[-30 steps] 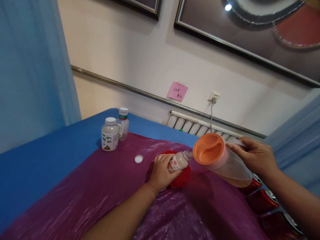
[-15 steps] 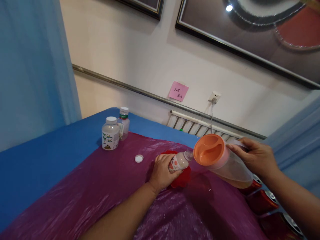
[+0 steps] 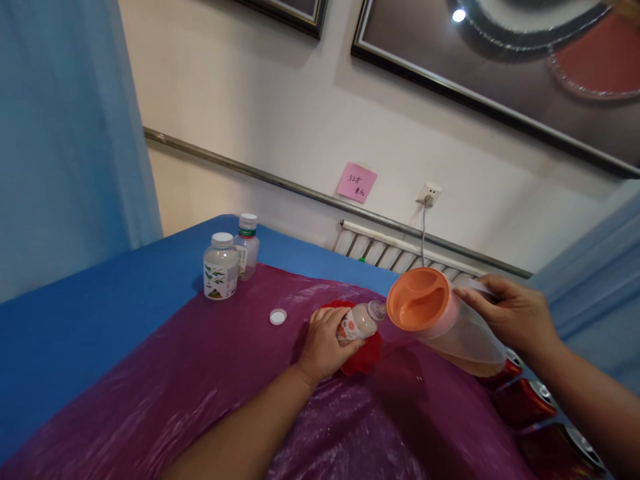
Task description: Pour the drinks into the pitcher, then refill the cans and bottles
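Note:
My left hand (image 3: 327, 343) is wrapped round a small clear bottle (image 3: 366, 320) with a printed label, tilted to the right over a red scalloped dish (image 3: 364, 358). The bottle's mouth is uncapped and meets the rim of a tilted pitcher (image 3: 465, 337) with an orange lid (image 3: 419, 300). The pitcher's handle is in my right hand (image 3: 515, 317); some pale brownish liquid lies toward its base. Whether liquid passes between the two I cannot tell. A white cap (image 3: 278, 317) lies on the purple plastic sheet (image 3: 210, 373), left of my left hand.
Two white-capped clear bottles, a wide one (image 3: 221, 267) and a slimmer one (image 3: 248, 247), stand at the back left. Several red cans (image 3: 525, 403) line the right side. Behind the blue table cover (image 3: 115, 293) are a radiator (image 3: 380, 250) and a wall socket (image 3: 429, 194).

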A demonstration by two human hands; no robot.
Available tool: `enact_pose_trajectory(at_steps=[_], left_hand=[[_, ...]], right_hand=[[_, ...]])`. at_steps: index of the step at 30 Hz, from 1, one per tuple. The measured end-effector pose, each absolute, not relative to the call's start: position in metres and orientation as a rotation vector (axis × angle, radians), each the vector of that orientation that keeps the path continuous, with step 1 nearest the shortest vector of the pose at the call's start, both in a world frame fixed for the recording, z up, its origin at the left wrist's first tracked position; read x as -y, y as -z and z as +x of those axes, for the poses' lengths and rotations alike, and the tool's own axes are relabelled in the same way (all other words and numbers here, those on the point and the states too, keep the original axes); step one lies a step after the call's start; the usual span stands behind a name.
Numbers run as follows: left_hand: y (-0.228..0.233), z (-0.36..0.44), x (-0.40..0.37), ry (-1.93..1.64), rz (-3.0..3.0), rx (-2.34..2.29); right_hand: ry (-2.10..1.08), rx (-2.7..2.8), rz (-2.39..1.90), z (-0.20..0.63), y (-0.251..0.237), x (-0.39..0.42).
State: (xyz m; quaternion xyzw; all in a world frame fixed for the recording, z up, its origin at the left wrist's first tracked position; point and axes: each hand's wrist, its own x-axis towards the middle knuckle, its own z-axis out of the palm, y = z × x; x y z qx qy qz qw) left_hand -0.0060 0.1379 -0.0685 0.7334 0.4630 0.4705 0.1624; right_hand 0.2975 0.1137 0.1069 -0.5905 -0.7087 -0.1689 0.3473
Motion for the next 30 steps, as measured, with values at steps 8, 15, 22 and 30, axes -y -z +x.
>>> enact_pose_trajectory(at_steps=[8,15,22,30], left_hand=[[0.0708,-0.0062,-0.1397,-1.360,2.092,-1.307],[0.0703,-0.0062,-0.1392,-1.373,2.099,-1.302],[0.0700,-0.0064,-0.1387,-1.374,2.093,-1.302],[0.0702,-0.0065,-0.1384,-1.377,2.093,-1.299]], right_hand=[[0.417,1.835,-1.542,0.2961,-0.1087,-0.1098],[0.412,1.830,-1.553,0.2951,-0.1096,-0.1093],[0.384,1.829,-1.555,0.2926,-0.1093,-0.1074],[0.387,1.820,-1.554,0.2947,-0.1079,-0.1088]])
